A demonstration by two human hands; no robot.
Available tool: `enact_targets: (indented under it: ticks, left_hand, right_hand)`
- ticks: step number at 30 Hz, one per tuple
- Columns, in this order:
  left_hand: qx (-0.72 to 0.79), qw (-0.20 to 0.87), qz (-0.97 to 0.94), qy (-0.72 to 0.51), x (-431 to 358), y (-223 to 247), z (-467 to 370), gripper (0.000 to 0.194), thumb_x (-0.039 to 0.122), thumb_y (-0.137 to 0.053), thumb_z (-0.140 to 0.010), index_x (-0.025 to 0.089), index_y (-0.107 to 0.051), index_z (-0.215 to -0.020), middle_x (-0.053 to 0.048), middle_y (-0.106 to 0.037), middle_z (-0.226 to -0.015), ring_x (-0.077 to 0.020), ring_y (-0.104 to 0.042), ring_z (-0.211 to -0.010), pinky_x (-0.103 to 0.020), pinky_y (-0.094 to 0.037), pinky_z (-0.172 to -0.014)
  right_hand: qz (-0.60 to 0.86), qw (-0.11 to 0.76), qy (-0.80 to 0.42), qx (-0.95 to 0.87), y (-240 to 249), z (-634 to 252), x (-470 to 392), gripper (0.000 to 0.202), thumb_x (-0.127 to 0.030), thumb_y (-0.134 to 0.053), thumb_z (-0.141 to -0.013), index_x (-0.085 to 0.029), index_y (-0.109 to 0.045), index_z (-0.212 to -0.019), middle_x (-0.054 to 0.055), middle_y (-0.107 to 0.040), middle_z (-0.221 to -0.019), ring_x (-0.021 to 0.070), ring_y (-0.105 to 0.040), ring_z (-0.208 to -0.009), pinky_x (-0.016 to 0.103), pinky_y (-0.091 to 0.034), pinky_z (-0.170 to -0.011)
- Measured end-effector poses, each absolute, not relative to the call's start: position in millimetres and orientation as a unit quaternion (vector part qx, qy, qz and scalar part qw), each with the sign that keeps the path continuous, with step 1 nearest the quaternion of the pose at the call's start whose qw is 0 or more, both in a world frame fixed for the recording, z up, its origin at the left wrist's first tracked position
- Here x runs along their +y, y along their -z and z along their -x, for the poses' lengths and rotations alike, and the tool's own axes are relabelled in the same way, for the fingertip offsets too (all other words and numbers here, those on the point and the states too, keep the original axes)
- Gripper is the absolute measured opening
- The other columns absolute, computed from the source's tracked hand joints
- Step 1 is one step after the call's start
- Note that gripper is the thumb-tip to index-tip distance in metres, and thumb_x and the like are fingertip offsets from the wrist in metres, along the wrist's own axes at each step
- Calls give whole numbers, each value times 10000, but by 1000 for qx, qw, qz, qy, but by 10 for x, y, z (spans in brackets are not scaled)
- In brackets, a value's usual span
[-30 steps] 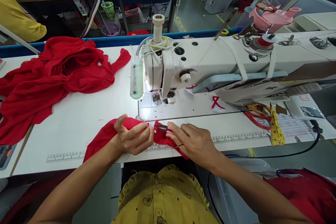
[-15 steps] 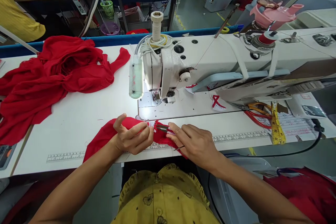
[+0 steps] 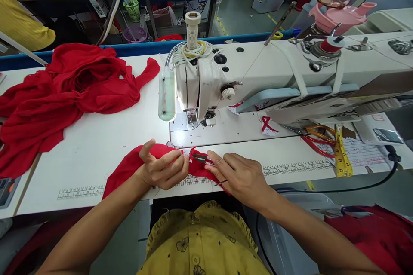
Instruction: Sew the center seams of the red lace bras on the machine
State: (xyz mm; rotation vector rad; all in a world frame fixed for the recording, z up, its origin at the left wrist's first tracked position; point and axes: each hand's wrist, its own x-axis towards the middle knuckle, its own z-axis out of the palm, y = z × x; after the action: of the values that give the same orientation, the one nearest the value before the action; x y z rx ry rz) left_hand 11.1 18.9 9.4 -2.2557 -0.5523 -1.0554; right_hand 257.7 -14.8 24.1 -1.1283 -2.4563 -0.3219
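A piece of red fabric (image 3: 124,167) lies along the front edge of the white sewing table, over a printed ruler strip. My left hand (image 3: 165,166) pinches the fabric near a small white patch at its edge. Close to its right, my right hand (image 3: 237,176) holds small thread snips (image 3: 202,158), blades pointing left over the fabric; a thin dark pointed tool (image 3: 220,182) sticks out below its fingers. The sewing machine (image 3: 206,81) stands just behind both hands, its needle area away from the fabric.
A heap of red fabric (image 3: 93,81) lies at the left. Orange-handled scissors (image 3: 318,137), a yellow tape measure (image 3: 341,152) and a scrap with a red ribbon shape (image 3: 268,126) are at the right. Another person's yellow sleeve (image 3: 26,21) shows at upper left.
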Motion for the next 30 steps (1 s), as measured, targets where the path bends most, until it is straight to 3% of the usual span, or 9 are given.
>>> enact_targets:
  ticks: [5, 10, 30]
  left_hand:
    - [-203, 286, 847, 399, 194, -100, -111, 216, 32, -653, -746, 247, -667, -727, 105, -679, -713, -106, -683, -754, -574, -101, -1257]
    - [-202, 291, 849, 392, 191, -102, -103, 205, 58, -684, -745, 262, -663, -751, 108, -684, -695, -111, -691, -732, -508, -209, -1254]
    - [-192, 284, 849, 401, 210, -109, -111, 222, 45, -644, -774, 250, -676, -695, 92, -680, -713, -112, -666, -776, -558, -152, -1253]
  right_hand:
    - [405, 209, 115, -883, -250, -2579, -153, 261, -342, -602, -988, -153, -685, -1148, -24, -549, -645, 106, -477, -577, 304, -272, -543]
    - [407, 205, 117, -883, -239, -2586, -158, 270, -349, -584, -996, -160, -676, -1165, -20, -556, -653, 104, -480, -593, 306, -270, -552]
    - [414, 225, 117, -874, -145, -2557, -186, 299, -357, -618, -976, -153, -676, -1187, -18, -557, -653, 111, -477, -583, 310, -270, -556]
